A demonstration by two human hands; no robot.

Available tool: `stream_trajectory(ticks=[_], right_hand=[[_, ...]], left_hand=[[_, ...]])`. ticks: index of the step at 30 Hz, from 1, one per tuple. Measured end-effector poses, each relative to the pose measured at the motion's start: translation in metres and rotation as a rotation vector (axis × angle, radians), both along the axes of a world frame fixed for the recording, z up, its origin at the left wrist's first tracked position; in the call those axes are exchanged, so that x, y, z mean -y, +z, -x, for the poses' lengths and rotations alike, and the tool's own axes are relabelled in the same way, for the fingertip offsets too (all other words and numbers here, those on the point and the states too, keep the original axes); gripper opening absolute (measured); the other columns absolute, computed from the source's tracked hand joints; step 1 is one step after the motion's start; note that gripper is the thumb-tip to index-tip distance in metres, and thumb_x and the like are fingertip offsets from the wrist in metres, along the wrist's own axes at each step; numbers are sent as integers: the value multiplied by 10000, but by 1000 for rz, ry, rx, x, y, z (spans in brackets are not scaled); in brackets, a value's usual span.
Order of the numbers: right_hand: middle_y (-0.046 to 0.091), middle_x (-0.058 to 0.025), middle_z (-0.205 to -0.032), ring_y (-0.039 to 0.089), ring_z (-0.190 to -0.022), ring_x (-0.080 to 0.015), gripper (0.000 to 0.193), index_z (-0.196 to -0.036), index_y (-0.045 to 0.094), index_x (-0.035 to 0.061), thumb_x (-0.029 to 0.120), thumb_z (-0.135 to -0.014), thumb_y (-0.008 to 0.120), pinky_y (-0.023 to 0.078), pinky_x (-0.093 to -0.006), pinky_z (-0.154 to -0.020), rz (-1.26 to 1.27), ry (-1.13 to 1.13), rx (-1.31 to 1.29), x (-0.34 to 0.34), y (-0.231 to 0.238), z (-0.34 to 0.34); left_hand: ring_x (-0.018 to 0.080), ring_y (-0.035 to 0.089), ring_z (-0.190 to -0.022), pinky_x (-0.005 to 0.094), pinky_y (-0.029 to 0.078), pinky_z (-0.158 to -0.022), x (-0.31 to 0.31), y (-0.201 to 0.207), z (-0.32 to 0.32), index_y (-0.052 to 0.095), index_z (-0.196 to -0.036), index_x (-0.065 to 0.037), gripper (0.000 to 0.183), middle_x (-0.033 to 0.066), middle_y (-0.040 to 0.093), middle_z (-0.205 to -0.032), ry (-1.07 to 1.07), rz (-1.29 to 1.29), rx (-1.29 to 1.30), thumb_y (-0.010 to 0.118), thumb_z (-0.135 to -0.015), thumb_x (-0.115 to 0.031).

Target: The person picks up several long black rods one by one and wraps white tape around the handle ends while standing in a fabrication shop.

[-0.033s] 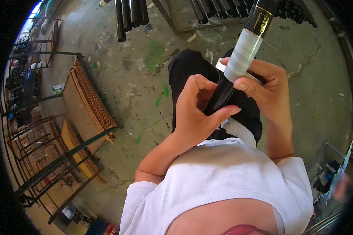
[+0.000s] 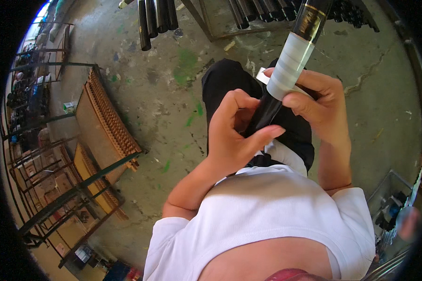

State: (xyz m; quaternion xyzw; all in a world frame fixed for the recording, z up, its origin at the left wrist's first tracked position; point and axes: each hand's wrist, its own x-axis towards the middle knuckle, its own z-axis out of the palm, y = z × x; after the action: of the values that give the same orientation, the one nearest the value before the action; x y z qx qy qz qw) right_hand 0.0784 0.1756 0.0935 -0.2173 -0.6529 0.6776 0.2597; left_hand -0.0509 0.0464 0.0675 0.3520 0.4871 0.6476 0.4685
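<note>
A glossy black pole (image 2: 309, 23) with gold markings slants from the top right down toward my lap. Around its middle, pale translucent tape (image 2: 290, 58) lies in overlapping bands. My left hand (image 2: 237, 133) is closed round the black lower part, thumb along the near side. At the lower edge of the bands, my right hand (image 2: 319, 100) pinches a white strip of tape (image 2: 262, 75) that passes behind the pole. The strip's far end shows left of the pole; my right fingertips are partly hidden behind it.
More black poles (image 2: 157, 21) lie on a rack at the top. To the left stands a metal frame rack (image 2: 51, 201) with notched wooden boards (image 2: 110, 119). A wire basket (image 2: 391, 201) with dark items is at the lower right. The concrete floor (image 2: 164, 93) is paint-spotted.
The pole has turned about its own axis: its gold marking now faces another way. Both hands keep nearly the same places and grips.
</note>
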Motion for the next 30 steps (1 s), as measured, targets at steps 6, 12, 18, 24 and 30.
stream_trajectory(ticks=[6,12,18,24,30], right_hand=[[655,-53,-856,571,-754,-63,233,-1032,649,-38,45,-814,656,459,-211,-649,115,33,-50,-4,-3,0],[630,-28,-810,525,-693,-53,280,-1044,647,-37,118,-812,676,410,-195,-606,44,-35,-71,0,-4,7],[653,-42,-896,570,-813,-75,257,-1042,640,-50,73,-818,670,459,-208,-718,83,60,-95,-8,0,5],[624,-21,-822,525,-727,-55,280,-1036,649,-41,134,-819,673,407,-194,-632,35,-17,-116,-2,-6,11],[589,7,-716,450,-586,-25,336,-1042,661,-20,215,-803,695,333,-178,-503,68,-29,-149,-3,-11,16]], left_hand=[[93,564,-582,224,447,-502,0,8,14,446,-1084,-8,384,30,525,-793,-239,98,308,672,-841,-202],[116,583,-593,215,457,-505,-4,7,19,463,-1132,15,443,102,593,-801,-224,103,250,680,-836,-232],[100,528,-464,202,388,-384,-2,9,18,399,-1180,34,676,99,567,-787,-243,-39,132,647,-813,-477],[116,603,-663,204,461,-522,1,3,20,431,-1152,21,476,94,600,-869,-152,85,178,690,-831,-217],[121,562,-528,224,448,-445,1,2,21,453,-1092,22,498,94,567,-886,-192,36,194,658,-842,-356]])
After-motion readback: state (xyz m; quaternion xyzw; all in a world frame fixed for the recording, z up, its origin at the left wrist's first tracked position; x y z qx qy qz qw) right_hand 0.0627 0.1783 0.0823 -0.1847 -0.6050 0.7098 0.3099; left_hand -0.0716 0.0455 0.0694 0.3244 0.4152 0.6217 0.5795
